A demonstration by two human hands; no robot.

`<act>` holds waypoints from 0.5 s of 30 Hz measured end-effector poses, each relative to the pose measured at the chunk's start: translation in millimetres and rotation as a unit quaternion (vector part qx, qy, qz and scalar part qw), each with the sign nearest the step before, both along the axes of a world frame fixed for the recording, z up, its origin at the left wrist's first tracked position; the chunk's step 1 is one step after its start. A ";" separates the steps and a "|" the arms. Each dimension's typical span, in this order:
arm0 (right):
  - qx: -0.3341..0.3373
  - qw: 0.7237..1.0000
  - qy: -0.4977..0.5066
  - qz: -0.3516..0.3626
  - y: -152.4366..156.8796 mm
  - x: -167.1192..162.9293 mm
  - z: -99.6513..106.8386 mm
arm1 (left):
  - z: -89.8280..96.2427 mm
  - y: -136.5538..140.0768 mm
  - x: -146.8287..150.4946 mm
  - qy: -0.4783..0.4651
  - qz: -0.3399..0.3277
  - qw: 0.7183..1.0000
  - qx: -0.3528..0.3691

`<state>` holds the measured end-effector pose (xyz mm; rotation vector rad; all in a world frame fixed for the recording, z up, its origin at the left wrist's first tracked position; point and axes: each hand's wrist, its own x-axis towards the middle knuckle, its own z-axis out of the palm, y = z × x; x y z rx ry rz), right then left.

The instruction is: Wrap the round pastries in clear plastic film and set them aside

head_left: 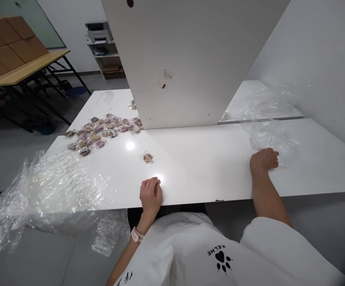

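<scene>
My left hand [151,194] rests on the near edge of the white table [196,167], its fingers curled in and nothing visible in them. Just beyond it lies a single small clear packet [148,158] with brownish pieces inside. To the right, my right hand [264,159] is closed at the near side of a loose heap of clear plastic bags [269,140]. Its fingers seem to pinch the plastic, though the fingertips are partly hidden.
Many small wrapped packets [101,131], brown, pink and yellow, lie spread at the left. A big sheet of clear plastic wrap [53,182] hangs over the left edge. A tall white panel [184,63] stands at the back. More clear plastic [258,105] lies behind, right.
</scene>
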<state>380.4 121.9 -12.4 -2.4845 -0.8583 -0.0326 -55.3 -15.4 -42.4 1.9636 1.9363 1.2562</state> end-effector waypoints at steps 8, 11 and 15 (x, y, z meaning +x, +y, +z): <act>-0.083 0.950 0.011 0.300 -120.9 -146.0 1.9 | 22.0 9.2 1.0 -0.173 -0.035 0.975 -0.138; -0.064 0.832 0.076 0.545 -144.5 -214.6 27.3 | 41.1 19.9 3.9 -0.292 -0.067 0.931 -0.211; -0.037 0.633 0.252 0.731 -161.1 -232.6 68.1 | 53.5 27.0 -1.0 -0.341 -0.068 0.899 -0.266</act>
